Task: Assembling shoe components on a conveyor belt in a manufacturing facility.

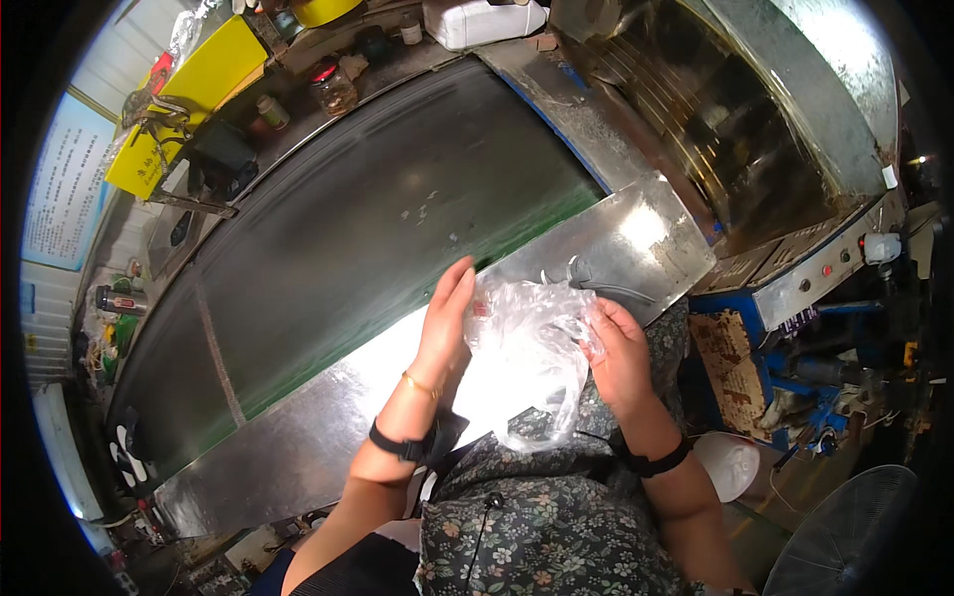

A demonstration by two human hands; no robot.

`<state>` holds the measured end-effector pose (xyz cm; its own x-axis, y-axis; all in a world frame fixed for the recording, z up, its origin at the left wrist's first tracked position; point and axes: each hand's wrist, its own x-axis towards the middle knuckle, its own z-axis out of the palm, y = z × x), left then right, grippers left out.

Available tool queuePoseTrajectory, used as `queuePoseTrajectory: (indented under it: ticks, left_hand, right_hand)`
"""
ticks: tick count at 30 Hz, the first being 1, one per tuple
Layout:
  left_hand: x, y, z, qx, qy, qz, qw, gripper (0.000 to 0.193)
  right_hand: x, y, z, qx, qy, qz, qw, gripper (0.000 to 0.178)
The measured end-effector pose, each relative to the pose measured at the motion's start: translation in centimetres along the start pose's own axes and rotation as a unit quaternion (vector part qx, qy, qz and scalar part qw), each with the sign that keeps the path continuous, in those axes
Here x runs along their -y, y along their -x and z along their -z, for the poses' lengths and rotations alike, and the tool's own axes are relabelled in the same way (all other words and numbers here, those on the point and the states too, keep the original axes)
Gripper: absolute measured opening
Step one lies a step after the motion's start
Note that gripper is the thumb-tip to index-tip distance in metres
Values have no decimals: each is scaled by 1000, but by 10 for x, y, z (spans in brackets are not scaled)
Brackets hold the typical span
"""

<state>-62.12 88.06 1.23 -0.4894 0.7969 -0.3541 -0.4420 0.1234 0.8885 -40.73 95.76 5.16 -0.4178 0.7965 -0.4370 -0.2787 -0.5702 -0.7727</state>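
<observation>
The bag [527, 323] is thin, clear plastic, crinkled and glossy. Beneath it, the ledge [268, 462] is bare metal, smooth and shiny, with bright glare. The dark belt [348, 209] looks mostly smooth, with a dull sheen and pale scuffs. The apron [552, 526] is matt, flower-printed cloth; the bangle [422, 385], polished gold-coloured metal; the jar [335, 94], clear and glossy; the brown panel [730, 363], rough and flaking.

The head-worn fisheye view looks steeply down from the near side of the dark belt [348, 238], close by, facing across it.
</observation>
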Motion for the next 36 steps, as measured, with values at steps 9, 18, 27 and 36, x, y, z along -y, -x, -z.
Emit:
queuePoseTrajectory:
  ticks: [9, 18, 27, 36]
  left_hand:
    - [27, 110, 1, -1, -189, 46, 981, 44]
    - [4, 123, -2, -62, -86, -46, 993, 22]
    - [-15, 166, 19, -152, -248, -109, 950, 27]
    - [-8, 118, -22, 37, -406, -69, 911, 25]
  right_hand:
    - [16, 6, 3, 64, -64, 70, 993, 23]
    - [-2, 38, -24, 393, 297, 342, 801, 36]
    - [-32, 33, -2, 232, 684, 273, 635, 77]
    - [-42, 2, -11, 355, 712, 119, 594, 16]
